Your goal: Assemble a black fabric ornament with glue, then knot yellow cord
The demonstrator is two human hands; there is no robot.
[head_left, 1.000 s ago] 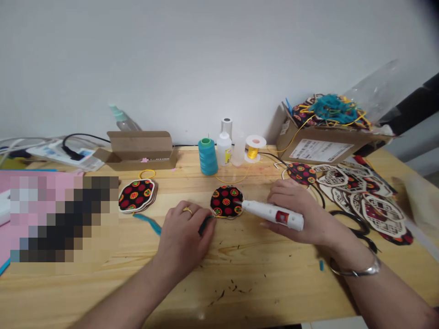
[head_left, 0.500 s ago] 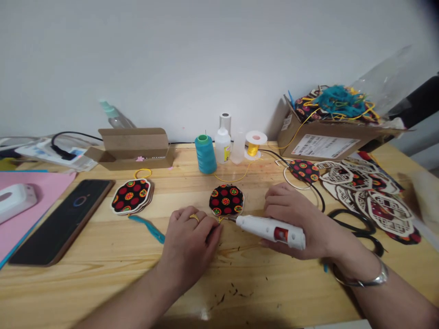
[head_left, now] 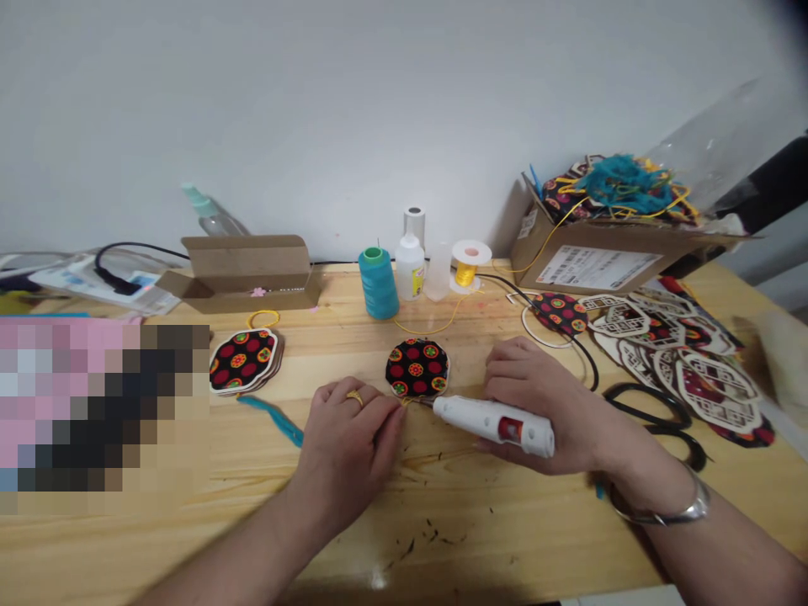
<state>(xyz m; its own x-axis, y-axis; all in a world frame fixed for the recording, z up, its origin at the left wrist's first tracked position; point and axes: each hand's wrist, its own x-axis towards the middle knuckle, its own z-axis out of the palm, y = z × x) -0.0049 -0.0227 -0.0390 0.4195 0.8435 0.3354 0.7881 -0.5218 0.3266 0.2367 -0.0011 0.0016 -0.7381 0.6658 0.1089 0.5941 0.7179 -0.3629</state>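
Note:
A round black fabric disc (head_left: 417, 368) with red and yellow flower dots lies on the wooden table (head_left: 454, 513), edged by a short yellow cord (head_left: 407, 401). My right hand (head_left: 543, 404) grips a white hot glue gun (head_left: 496, 425), its nozzle at the disc's lower right edge. My left hand (head_left: 347, 446) rests just below the disc with curled fingers, which hide anything they might hold. A stack of matching fabric pieces (head_left: 243, 360) lies to the left, beside a blue strip (head_left: 271, 419).
Behind the hands stand a teal thread cone (head_left: 379, 284), a white bottle (head_left: 410, 268) and a yellow thread spool (head_left: 465, 273). Black scissors (head_left: 656, 421) lie on cut-out lattice pieces (head_left: 694, 379) at right. A cardboard box (head_left: 587, 265) holds fabric and teal tangles. A pixelated patch covers the left.
The glue gun has moved down from the disc's right edge to its lower right edge. My left hand has shifted right, and the dark item at its fingers no longer shows.

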